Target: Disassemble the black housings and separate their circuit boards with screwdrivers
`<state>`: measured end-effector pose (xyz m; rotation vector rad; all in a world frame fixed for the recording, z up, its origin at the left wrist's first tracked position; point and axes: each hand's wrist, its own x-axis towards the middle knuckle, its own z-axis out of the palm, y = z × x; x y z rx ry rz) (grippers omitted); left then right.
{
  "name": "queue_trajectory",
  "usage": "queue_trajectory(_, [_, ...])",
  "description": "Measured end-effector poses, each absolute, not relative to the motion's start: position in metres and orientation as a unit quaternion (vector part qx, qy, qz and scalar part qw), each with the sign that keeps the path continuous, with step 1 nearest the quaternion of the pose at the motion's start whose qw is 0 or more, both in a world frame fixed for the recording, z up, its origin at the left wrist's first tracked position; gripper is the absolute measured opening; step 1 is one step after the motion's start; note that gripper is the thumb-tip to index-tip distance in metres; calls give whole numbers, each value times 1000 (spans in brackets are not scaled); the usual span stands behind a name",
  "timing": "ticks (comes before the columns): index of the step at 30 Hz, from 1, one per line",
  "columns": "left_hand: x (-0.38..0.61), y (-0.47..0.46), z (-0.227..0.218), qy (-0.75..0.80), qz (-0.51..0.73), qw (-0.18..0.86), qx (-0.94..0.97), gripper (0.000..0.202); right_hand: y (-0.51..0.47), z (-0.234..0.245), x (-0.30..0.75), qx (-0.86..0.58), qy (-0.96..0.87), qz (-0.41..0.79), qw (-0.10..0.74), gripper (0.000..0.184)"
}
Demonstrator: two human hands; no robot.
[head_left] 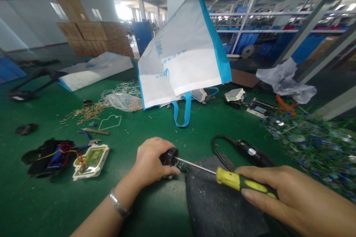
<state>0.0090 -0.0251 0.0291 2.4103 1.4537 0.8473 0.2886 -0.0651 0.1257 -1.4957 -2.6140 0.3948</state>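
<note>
My left hand (154,161) is wrapped around a small black part (170,156), probably plastic, just above the green tabletop; the fingers cover much of it. In my right hand (280,189) is a screwdriver (228,179) with a yellow and black handle. Its metal shaft points left, and the tip meets the black part near my left thumb. A dark mat (217,200) lies beneath the screwdriver. Behind my right hand rests a black cylindrical tool (253,152) with a curved cable.
To the left sit an opened black device with wires (52,157) and a white housing with a circuit board (93,161). Brass pins (89,112) are scattered farther back. A white and blue bag (183,59) stands mid-table. Blue-green scraps (314,144) pile up at right.
</note>
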Motion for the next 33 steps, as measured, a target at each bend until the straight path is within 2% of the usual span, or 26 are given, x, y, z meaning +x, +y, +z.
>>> queue_trajectory(6, [11, -26, 29, 491, 281, 97, 819, 51, -67, 122, 292, -537, -780, 319, 32, 17])
queue_trajectory(10, [13, -28, 33, 490, 238, 99, 833, 54, -69, 114, 296, -555, -642, 526, -59, 19])
queue_trajectory(11, [14, -28, 34, 492, 224, 100, 835, 54, -69, 113, 296, -557, -620, 547, -85, 19])
queue_trajectory(13, [17, -28, 36, 496, 198, 97, 840, 55, -70, 113, 294, -572, -652, 487, -104, 14])
queue_trajectory(16, [20, -28, 35, 485, 172, 84, 853, 57, -74, 115, 288, -568, -770, 275, -99, 14])
queue_trajectory(20, [19, -27, 32, 493, 181, 91, 846, 58, -80, 112, 284, -513, -844, 105, -119, 16])
queue_trajectory(23, [15, -26, 32, 507, 203, 100, 831, 56, -83, 104, 287, -452, -887, -20, -88, 19])
queue_trajectory(28, [16, -26, 34, 510, 196, 99, 832, 56, -86, 97, 292, -380, -910, -165, -1, 38])
queue_trajectory(33, [20, -27, 36, 487, 166, 99, 852, 57, -86, 108, 288, -352, -902, -249, -17, 40])
